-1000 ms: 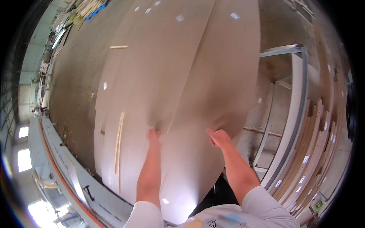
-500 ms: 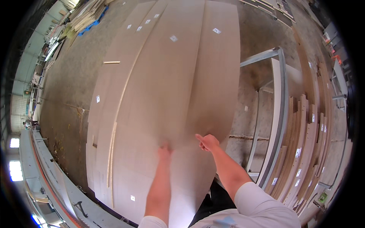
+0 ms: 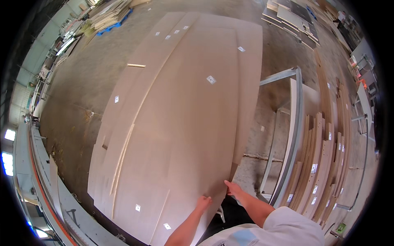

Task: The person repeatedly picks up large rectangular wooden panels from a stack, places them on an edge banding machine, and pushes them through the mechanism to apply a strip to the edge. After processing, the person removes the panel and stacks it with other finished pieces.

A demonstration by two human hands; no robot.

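Observation:
Large, flat brown panels (image 3: 188, 119) lie stacked and overlapping in front of me, several with small white labels. My right hand (image 3: 234, 188) is closed on the top panel at its near right corner, thumb on the upper face. To its left, my left hand (image 3: 204, 202) is closed at the near part of the same panel, its fingers curled. What lies under those fingertips is hidden. A lower panel shows along the right side of the top one, and a label (image 3: 166, 226) lies near my left forearm.
A grey metal frame (image 3: 298, 123) stands right of the stack, with long narrow brown boards (image 3: 314, 164) beyond it. At the left runs a long grey machine bed (image 3: 69, 209) with an orange-red strip. Boards on a blue pallet (image 3: 117, 25) sit far left; more panels (image 3: 287, 18) lie far right.
Both hands have come closer to me and rightward. The top panel has shifted right and nearer, covering more of the right-hand panel and uncovering a label and seam at lower left. My view has also moved.

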